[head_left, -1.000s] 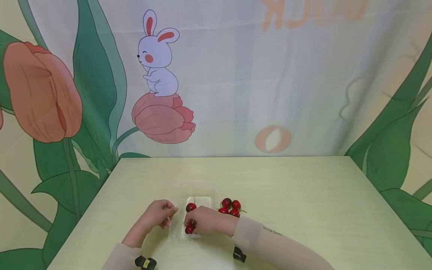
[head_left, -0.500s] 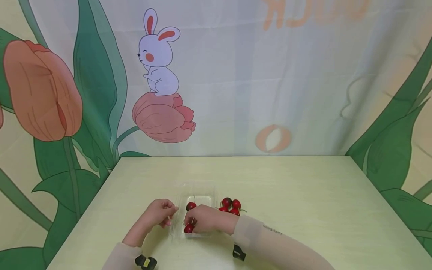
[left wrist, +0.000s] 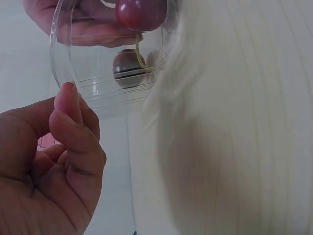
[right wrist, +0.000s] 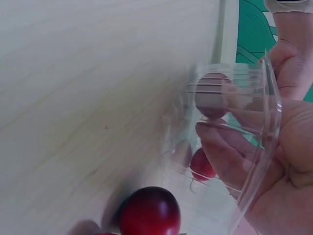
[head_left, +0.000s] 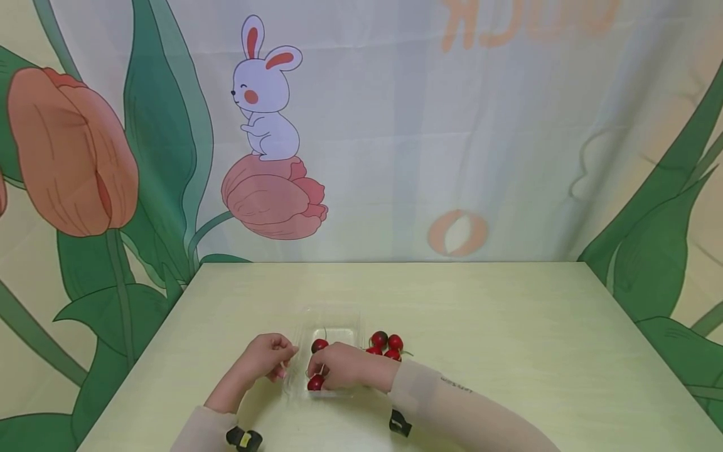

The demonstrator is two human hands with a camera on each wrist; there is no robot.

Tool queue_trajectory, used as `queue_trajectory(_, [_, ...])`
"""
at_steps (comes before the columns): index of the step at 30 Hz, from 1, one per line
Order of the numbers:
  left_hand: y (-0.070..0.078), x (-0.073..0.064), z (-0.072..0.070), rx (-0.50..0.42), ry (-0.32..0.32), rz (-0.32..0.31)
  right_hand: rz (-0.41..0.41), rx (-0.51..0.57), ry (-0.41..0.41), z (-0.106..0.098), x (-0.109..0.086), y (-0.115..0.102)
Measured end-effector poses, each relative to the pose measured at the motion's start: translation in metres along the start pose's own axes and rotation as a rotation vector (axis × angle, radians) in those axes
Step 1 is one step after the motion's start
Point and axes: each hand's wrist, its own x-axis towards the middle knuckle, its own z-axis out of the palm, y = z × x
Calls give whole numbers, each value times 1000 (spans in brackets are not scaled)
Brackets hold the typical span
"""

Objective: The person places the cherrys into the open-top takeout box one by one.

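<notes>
A clear plastic container stands on the table with two red cherries in it. My left hand is at its left side, thumb and finger pinching the rim in the left wrist view. My right hand reaches down into the container. Its thumb and finger pinch the front cherry, seen through the plastic wall in the right wrist view as a dark red cherry. The back cherry, stem upward, lies just beyond the knuckles.
Several loose cherries with stems sit on the pale table, right of the container and behind the right forearm. A printed cloth with a rabbit and tulips hangs behind the table's back edge.
The front cherry and the right fingers have shifted very slightly left and back inside the container. The left hand stays where it was.
</notes>
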Motion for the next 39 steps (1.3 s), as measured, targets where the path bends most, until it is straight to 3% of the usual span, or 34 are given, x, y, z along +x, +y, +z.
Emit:
queue_trajectory(12, [0,0,1,7,7,-2,-60,56,67,-12,-5,11])
queue_trajectory(22, [1,-1,1,5,9,-10,-65,157,121,-29,-30,16])
queue_trajectory(31, [0,-1,1,4,13,-18,-77,263,222,-34,-50,30])
queue_trajectory(39, [-3,1,-2,-7,-22,3,-47,265,279,-39,-66,44])
